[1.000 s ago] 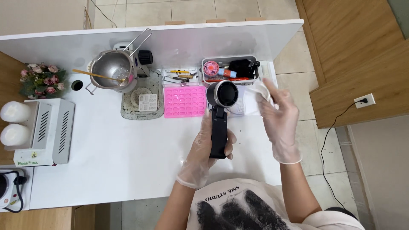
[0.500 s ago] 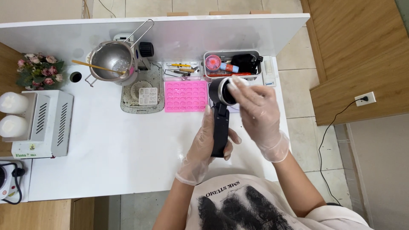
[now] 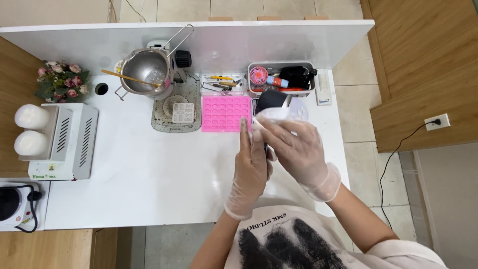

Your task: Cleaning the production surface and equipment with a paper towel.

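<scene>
Two gloved hands are seen over the white bench (image 3: 149, 179), close together just in front of the person's chest. The left hand (image 3: 250, 169) is held edge-up with its fingers straight and pressed side by side, pointing toward the far edge of the bench, and it rests against a black handheld tool (image 3: 271, 101) whose handle is almost wholly hidden between the two hands. The right hand (image 3: 298, 149) is curled over that tool from the right, and a crumpled piece of thin white material (image 3: 271, 115) is pinched under its fingertips against the tool's dark head; whether the handle itself is gripped cannot be told. The head of the tool is seen just beyond the fingers, right beside a pink mould tray (image 3: 224, 113) with rows of small cavities, which lies flat on the bench to the left. Beyond the tool, a grey tub (image 3: 255, 70) holding a small pink fan and dark items is set against the white back wall. Further left, a steel pot (image 3: 144, 67) with a wooden stick laid across it is placed next to a small white mould (image 3: 182, 112) on a stained mat. A white ventilated appliance (image 3: 62, 142) carrying two white rounded shapes is found at the left end, with a bunch of pink flowers (image 3: 60, 82) behind it.
</scene>
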